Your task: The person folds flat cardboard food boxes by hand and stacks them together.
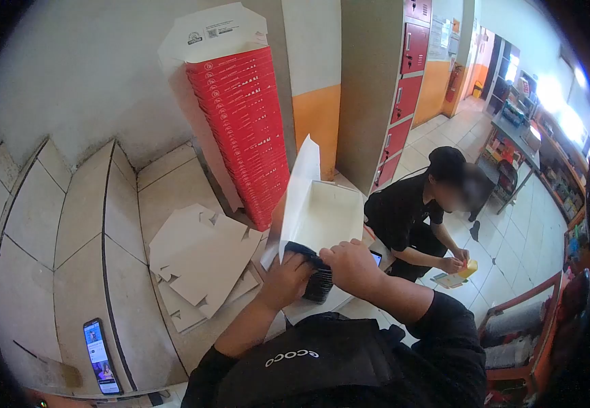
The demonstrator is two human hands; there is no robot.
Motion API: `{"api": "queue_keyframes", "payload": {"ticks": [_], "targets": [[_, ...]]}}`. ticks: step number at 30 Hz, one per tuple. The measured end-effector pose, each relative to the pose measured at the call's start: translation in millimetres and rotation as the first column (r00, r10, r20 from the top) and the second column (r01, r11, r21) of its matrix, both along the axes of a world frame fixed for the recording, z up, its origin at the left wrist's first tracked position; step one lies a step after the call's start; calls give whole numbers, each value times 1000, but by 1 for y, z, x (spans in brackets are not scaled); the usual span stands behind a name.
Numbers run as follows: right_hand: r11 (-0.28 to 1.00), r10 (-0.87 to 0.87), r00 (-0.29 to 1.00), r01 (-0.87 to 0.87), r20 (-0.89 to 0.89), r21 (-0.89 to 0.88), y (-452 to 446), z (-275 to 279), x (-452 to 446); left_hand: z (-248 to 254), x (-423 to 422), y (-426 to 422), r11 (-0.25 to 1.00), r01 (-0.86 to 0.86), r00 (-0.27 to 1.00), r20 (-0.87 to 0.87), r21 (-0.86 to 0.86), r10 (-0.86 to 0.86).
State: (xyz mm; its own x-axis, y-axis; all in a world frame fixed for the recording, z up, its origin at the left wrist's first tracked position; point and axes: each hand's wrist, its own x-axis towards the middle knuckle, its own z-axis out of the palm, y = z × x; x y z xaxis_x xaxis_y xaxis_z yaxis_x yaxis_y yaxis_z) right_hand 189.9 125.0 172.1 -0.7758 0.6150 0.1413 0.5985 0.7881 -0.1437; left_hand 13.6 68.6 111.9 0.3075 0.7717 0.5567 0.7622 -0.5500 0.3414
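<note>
Both hands, left [287,282] and right [353,266], clamp the near edge of an open white cardboard box [329,214], held beside a tall stack of red-sided cardboard boxes [240,129].

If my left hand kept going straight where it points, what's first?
Most likely the dark blue near edge of the open white box. The left hand already seems to be against it, though its fingers' depth there is unclear.

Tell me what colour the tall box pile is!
The tall box pile is red down the front and white on top, seen best in the head view.
</note>
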Motion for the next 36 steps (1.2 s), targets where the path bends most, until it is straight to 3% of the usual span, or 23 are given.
{"api": "queue_keyframes", "payload": {"ticks": [6,9,11,13,16,19,22,36], "targets": [[986,113,986,-96,126,-136,13,-10,-8,-11,-4,6,999,27,999,-39,45,-25],[931,346,925,-318,157,-182,50,-8,-6,-15,-3,6,997,-3,1000,-26,72,5],[966,255,958,-257,-129,-2,78,6,-10,-6,3,2,996,-29,1000,-3,87,29],[986,25,967,19,-255,167,112,8,-22,-1,5,2,988,-41,997,-60,146,51],[977,-77,994,91,-84,191,143,-20,-33,-4,4,5,983,-41,994,-90,177,58],[990,37,995,-24,-93,142,153,-33,-35,-7,-1,5,981,-25,996,-77,192,41],[998,5,1000,-6,-31,-56,153,-24,-33,-6,-2,8,981,-15,998,-57,193,26],[970,-85,995,94,50,-222,152,-26,-25,-23,0,10,980,64,998,-15,187,-62]]}}
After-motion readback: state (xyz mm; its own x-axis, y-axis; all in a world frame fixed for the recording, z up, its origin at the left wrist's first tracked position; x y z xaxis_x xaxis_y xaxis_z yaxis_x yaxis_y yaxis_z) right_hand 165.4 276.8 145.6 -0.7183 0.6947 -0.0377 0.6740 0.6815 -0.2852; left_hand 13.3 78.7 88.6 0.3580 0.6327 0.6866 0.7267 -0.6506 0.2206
